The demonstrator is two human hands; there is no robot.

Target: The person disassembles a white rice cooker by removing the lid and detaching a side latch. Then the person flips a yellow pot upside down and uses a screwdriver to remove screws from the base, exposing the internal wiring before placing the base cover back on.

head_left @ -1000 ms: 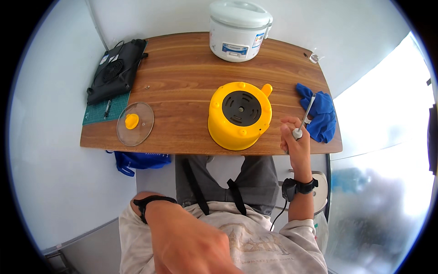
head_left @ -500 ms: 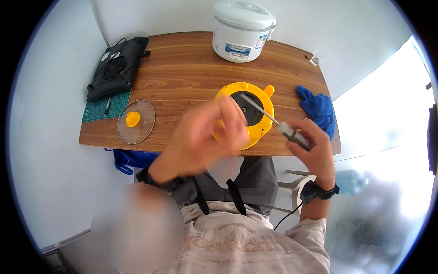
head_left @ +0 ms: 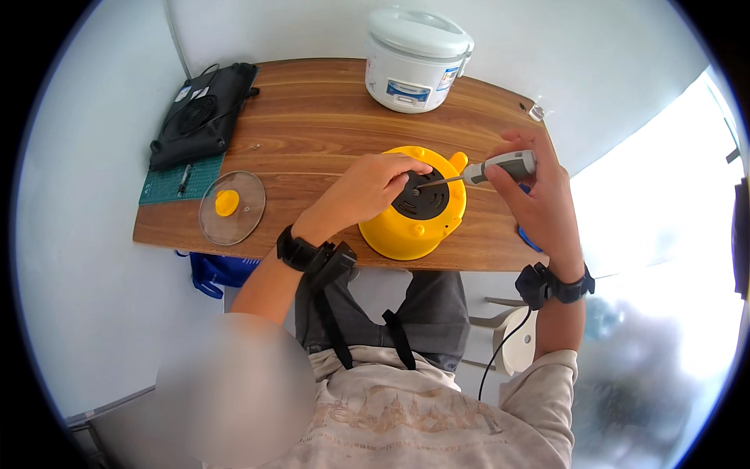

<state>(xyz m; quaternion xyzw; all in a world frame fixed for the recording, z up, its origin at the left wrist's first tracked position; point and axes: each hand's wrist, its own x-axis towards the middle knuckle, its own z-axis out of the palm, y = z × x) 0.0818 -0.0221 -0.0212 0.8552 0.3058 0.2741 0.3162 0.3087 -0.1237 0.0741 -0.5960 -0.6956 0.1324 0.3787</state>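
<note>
A yellow electric cooking pot (head_left: 402,241) stands upside down near the table's front edge, its dark slotted base plate (head_left: 433,205) facing up. My left hand (head_left: 366,186) lies over the pot's left side, closed against it. Its index finger and thumb reach onto the base plate; the other fingers are mostly hidden. In my right hand (head_left: 539,184) is a screwdriver (head_left: 512,166) with a grey and white handle, gripped by fingers and thumb. The shaft slants down to the left, and its tip meets the middle of the base plate, at or beside a small round fastener there.
Left of the pot lies a glass lid (head_left: 234,215) with a yellow knob. Beyond it, a black appliance (head_left: 199,117) rests partly on a green cutting mat (head_left: 160,186). A white rice cooker (head_left: 410,74) stands at the back. Blue cloth (head_left: 528,238) shows behind my right hand.
My left hand has moved from in front of the pot onto its base. My right hand has risen, bringing the screwdriver's tip to the plate's middle. The pot now looks more tilted.
</note>
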